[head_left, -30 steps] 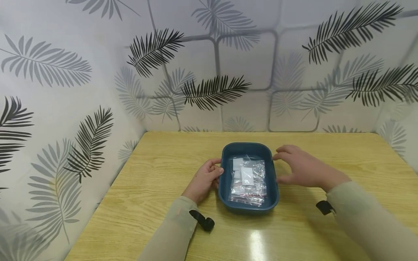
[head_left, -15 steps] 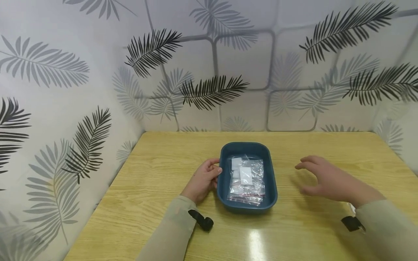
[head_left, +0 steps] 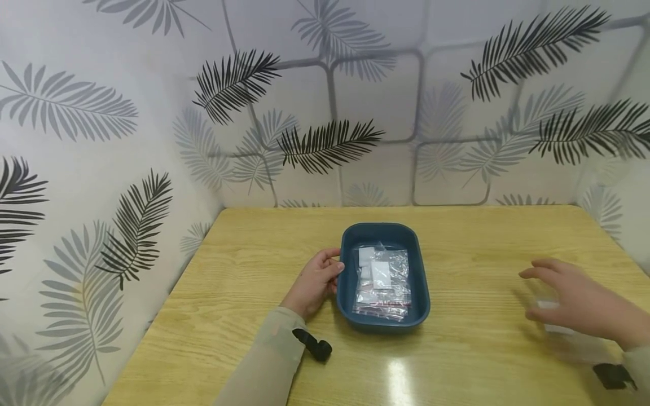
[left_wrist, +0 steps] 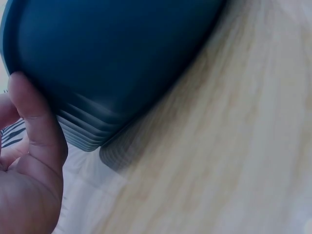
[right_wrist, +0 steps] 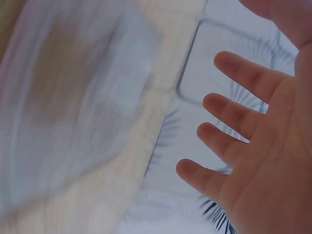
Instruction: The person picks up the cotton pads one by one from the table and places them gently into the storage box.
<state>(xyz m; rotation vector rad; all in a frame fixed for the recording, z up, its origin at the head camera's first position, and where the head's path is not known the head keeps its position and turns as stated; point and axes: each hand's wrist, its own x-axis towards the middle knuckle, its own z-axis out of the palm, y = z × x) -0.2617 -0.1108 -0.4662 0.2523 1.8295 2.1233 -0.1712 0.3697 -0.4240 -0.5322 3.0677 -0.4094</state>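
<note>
A dark blue plastic tub point(head_left: 383, 328) stands on the table, with several clear zip bags point(head_left: 383, 296) holding white slips lying flat inside it. My left hand point(head_left: 316, 281) grips the tub's left wall, thumb at the rim; in the left wrist view the thumb point(left_wrist: 39, 114) presses the tub's side point(left_wrist: 131, 58). At the right, my right hand point(head_left: 584, 299) has its fingers spread and holds nothing. Partly hidden under it lies another clear bag with a white slip point(head_left: 556, 318). The right wrist view shows this bag point(right_wrist: 83, 97) blurred, beside the spread fingers point(right_wrist: 234, 109).
The wooden table point(head_left: 254, 237) meets a wall point(head_left: 376, 101) with a leaf pattern at the back, and another patterned wall point(head_left: 76, 169) stands along the left. A bright glare spot lies on the table in front of the tub.
My right hand has left the tub's right side and moved right across the table to above the separate bag. The left hand stays on the tub, which has hardly moved.
</note>
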